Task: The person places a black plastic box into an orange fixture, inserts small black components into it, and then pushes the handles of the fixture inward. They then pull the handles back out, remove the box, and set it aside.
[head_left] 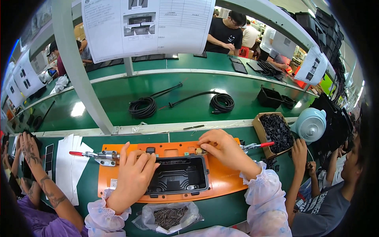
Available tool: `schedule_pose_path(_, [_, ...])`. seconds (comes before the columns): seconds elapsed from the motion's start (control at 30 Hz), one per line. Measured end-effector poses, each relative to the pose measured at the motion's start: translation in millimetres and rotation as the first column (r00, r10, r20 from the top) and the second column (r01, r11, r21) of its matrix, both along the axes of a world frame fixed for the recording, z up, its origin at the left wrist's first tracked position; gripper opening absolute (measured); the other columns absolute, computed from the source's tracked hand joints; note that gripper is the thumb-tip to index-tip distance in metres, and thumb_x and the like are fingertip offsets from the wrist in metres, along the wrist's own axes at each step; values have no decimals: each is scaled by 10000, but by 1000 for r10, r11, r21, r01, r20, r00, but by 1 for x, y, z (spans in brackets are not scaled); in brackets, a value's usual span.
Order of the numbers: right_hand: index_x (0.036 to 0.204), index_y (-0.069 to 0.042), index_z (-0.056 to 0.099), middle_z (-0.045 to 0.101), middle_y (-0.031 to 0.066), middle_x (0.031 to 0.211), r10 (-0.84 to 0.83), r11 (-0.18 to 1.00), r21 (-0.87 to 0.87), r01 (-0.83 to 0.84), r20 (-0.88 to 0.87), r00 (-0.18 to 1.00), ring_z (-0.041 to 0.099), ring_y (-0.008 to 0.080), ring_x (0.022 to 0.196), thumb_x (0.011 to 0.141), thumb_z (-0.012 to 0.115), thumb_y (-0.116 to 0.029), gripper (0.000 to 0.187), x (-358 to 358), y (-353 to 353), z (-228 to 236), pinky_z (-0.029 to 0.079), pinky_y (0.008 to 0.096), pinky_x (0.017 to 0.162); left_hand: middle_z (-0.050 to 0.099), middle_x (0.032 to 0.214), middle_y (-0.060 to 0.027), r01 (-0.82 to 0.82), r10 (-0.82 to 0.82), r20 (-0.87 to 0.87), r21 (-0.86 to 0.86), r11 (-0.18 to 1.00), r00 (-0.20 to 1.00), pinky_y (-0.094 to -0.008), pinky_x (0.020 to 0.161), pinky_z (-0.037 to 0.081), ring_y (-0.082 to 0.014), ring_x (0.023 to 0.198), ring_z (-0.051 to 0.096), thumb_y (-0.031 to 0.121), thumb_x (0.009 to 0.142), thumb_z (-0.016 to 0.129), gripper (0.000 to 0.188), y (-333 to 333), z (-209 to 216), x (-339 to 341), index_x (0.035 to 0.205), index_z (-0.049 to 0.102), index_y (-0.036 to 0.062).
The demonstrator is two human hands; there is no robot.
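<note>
A black rectangular housing (179, 175) with an open, ribbed inside sits in an orange fixture plate (227, 177) on the green bench. My left hand (134, 173) lies over the plate's left part, fingers bent at the housing's upper left corner. Its thumb and a fingertip come close together there; what they pinch, if anything, is too small to tell. Beyond the housing's upper right corner, my right hand (223, 148) pinches with thumb and forefinger beside a small brass-coloured piece (200, 151). Whatever is between those fingertips is hidden. Toggle clamps with red handles flank the plate, left (94, 154) and right (256, 146).
Near me lies a plastic bag of small dark pins (169, 217). A cardboard box of black parts (274, 132) and a light-blue fan (310, 124) stand right. White papers (71, 166) lie left. Coiled black cables (143, 107) rest beyond the frame's rail. Co-workers sit on both sides.
</note>
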State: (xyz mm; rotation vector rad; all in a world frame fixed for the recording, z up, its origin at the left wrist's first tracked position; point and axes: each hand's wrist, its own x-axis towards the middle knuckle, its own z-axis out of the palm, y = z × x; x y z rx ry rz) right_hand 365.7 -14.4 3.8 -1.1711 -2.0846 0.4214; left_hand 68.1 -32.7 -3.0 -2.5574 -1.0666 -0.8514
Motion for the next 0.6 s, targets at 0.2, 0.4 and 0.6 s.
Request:
schedule_pose_path(0.2, [997,6,702,644,52,902,-25,936,-345,-66,-252,967,623,124,799,921,692,-75,112,-1,9,7,499,268,706,606,961,-68,7,-7,0,-6,1000,1000,-609,1075,362,-246,957,591,124,816,747,267,0,0,0,1040,691,-10])
schedule_pose_path(0.4, [966,-20,749,657,60,832,167,970,-154,-187,-137,976,622,170,767,885,729,-77,101,-19,22,1,489,304,662,608,971,-63,4,-4,-1,-14,1000,1000,-611,1082,348,-246,962,589,123,817,748,264,-1,4,0,1043,692,0])
schedule_pose_path(0.6, [974,-20,755,657,77,877,148,985,-76,-155,-92,985,625,198,784,859,755,-85,132,-22,20,-6,497,314,670,626,1040,-49,172,-172,12,-21,985,985,-601,1088,325,-235,1026,587,136,791,760,340,6,14,14,1106,688,28])
